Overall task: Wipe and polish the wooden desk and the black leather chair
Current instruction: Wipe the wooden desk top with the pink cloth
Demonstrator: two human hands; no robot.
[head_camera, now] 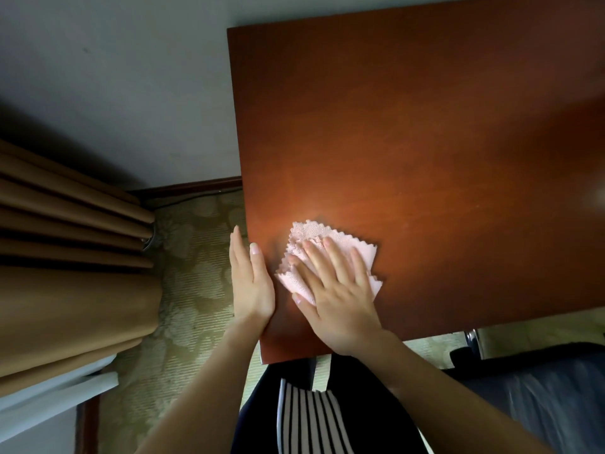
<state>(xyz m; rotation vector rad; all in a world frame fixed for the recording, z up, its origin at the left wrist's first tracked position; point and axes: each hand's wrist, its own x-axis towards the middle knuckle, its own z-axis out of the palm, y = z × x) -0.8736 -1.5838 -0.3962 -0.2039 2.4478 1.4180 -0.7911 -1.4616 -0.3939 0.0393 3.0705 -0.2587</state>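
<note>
Leftmost, my left hand (250, 283) lies flat, fingers straight, along the table's (425, 126) left edge, holding nothing. Just beside it my right hand (337, 296) is spread flat on a folded pink cloth (302, 232) near the front left corner. The cloth looks soft, light and limp, so I judge a flat palm moves it better than a pinch. At lower right the dark chair (540, 404) is blurred and cut off.

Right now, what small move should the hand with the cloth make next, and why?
Probably slide the right hand and pink cloth forward across the desk: they lie flat at its near-left corner, and most of the top lies beyond.
</note>
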